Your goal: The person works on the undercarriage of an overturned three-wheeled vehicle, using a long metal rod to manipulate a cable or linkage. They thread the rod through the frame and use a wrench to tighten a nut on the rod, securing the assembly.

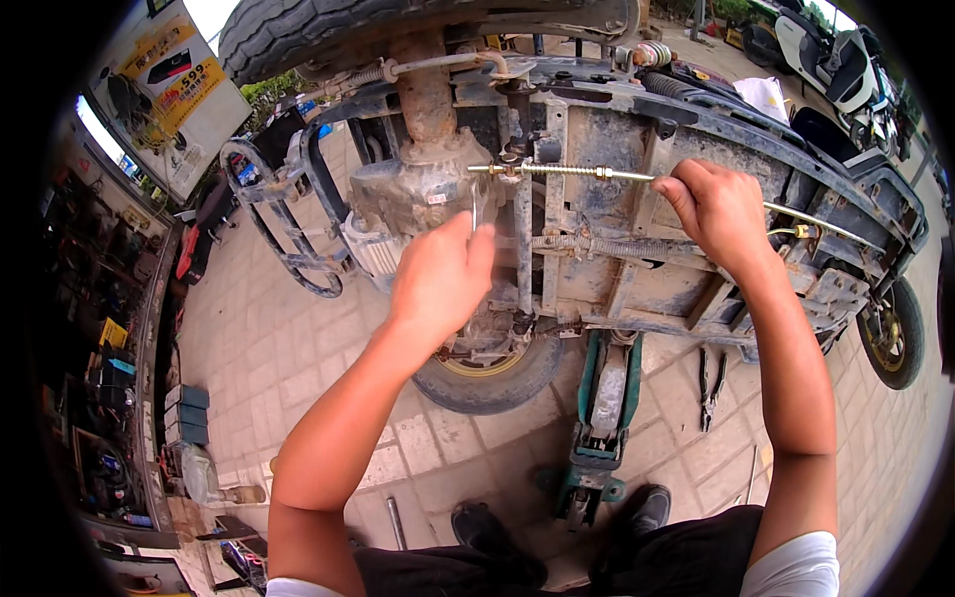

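The grimy underside of a small vehicle's frame (pixel 607 144) faces me, tipped on its side. My right hand (pixel 721 211) is closed around a long thin metal rod (pixel 637 176), which runs across the frame with a spring (pixel 562 169) near its left end. That end passes through a small bracket (pixel 510 165) beside the rusty axle housing (pixel 413 184). In front of the housing, my left hand (pixel 438 274) is closed on a thin shiny metal tool (pixel 475 206). Only its upper tip shows above the fingers, so its exact kind is hidden.
A green floor jack (pixel 602 398) stands below the frame, with pliers (pixel 709 390) on the paving to its right. One wheel (pixel 497 383) rests low, another tyre (pixel 318 40) looms above. A bent tube rack (pixel 298 264) juts left. Cluttered shelves (pixel 99 398) line the left side.
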Available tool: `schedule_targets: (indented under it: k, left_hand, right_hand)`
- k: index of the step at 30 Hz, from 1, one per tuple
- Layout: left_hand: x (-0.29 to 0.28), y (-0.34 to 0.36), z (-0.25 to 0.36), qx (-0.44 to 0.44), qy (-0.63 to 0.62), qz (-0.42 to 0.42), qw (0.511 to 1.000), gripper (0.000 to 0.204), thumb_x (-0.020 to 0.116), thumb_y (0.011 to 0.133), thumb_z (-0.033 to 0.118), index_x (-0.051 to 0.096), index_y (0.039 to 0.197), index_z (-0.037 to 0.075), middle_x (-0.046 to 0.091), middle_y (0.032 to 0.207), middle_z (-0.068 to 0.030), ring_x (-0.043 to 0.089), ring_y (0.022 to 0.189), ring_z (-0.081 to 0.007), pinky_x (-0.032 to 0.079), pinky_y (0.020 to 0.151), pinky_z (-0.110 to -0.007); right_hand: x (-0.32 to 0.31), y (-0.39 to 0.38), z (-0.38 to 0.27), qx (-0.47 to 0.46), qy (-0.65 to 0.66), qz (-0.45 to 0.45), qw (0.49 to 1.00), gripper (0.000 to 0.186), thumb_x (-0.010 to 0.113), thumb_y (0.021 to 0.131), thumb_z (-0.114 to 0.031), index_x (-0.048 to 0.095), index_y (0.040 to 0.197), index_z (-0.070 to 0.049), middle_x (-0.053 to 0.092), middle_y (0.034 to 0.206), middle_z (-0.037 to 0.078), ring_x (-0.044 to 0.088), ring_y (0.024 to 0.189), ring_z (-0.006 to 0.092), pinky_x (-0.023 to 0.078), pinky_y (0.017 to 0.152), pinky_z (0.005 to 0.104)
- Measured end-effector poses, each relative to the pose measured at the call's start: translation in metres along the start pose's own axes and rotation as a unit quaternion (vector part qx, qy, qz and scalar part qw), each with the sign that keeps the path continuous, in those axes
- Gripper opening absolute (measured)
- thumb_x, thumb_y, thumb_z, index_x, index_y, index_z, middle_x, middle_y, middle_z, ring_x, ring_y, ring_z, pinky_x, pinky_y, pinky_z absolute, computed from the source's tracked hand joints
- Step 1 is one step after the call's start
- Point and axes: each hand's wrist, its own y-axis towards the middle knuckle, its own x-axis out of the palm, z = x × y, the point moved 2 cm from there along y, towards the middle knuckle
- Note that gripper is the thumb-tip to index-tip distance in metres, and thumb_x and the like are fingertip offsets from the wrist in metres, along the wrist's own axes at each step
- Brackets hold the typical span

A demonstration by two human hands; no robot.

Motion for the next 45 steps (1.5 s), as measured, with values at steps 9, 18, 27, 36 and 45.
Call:
schedule_targets:
  k: [9, 18, 27, 36, 45]
  left_hand:
    - [-0.038, 0.016, 0.030, -0.020, 0.011, -0.115, 0.993, 0.037, 0.048, 0.095, 0.027, 0.060, 0.080, -0.004, 0.061, 0.057, -0.0165, 0.065, 0.058, -0.0312, 0.051, 0.066, -0.043]
    - [0.015, 0.023, 0.007, -0.017, 0.006, -0.056, 0.998, 0.039, 0.049, 0.095, 0.029, 0.062, 0.082, -0.005, 0.066, 0.072, -0.0212, 0.065, 0.074, -0.0401, 0.050, 0.074, -0.048]
    - [-0.011, 0.008, 0.000, 0.015, -0.012, 0.002, 1.000, 0.040, 0.050, 0.095, 0.029, 0.058, 0.076, -0.005, 0.063, 0.069, -0.0247, 0.061, 0.068, -0.0425, 0.049, 0.068, -0.048]
    - [-0.068, 0.041, 0.038, -0.055, 0.027, -0.238, 0.969, 0.032, 0.052, 0.091, 0.025, 0.065, 0.076, 0.000, 0.061, 0.055, -0.0093, 0.052, 0.051, -0.0156, 0.044, 0.058, -0.033]
    - [-0.075, 0.079, 0.049, -0.090, 0.006, -0.343, 0.935, 0.032, 0.055, 0.086, 0.023, 0.070, 0.094, -0.004, 0.059, 0.054, -0.0085, 0.047, 0.044, -0.0127, 0.039, 0.049, -0.029]
  right_hand:
    - [-0.002, 0.001, -0.002, 0.005, 0.016, -0.013, 1.000, 0.036, 0.061, 0.092, -0.035, 0.056, 0.074, -0.005, 0.057, 0.067, 0.013, 0.057, 0.063, 0.0378, 0.043, 0.055, 0.0465]
    - [-0.001, 0.001, -0.001, 0.006, 0.004, -0.005, 1.000, 0.041, 0.061, 0.091, -0.042, 0.057, 0.070, -0.007, 0.060, 0.067, 0.011, 0.060, 0.063, 0.0365, 0.046, 0.053, 0.0463]
    - [0.000, 0.000, 0.000, 0.002, 0.001, -0.002, 1.000, 0.041, 0.061, 0.091, -0.042, 0.057, 0.071, -0.007, 0.060, 0.067, 0.011, 0.060, 0.062, 0.0361, 0.046, 0.052, 0.0459]
    - [-0.002, 0.000, -0.001, 0.009, 0.021, -0.019, 1.000, 0.034, 0.062, 0.092, -0.033, 0.056, 0.074, -0.005, 0.057, 0.068, 0.013, 0.057, 0.063, 0.0378, 0.043, 0.055, 0.0463]
    - [-0.003, 0.001, -0.002, 0.015, 0.018, -0.024, 0.999, 0.034, 0.061, 0.092, -0.033, 0.057, 0.074, -0.005, 0.057, 0.068, 0.013, 0.058, 0.064, 0.0377, 0.043, 0.055, 0.0467]
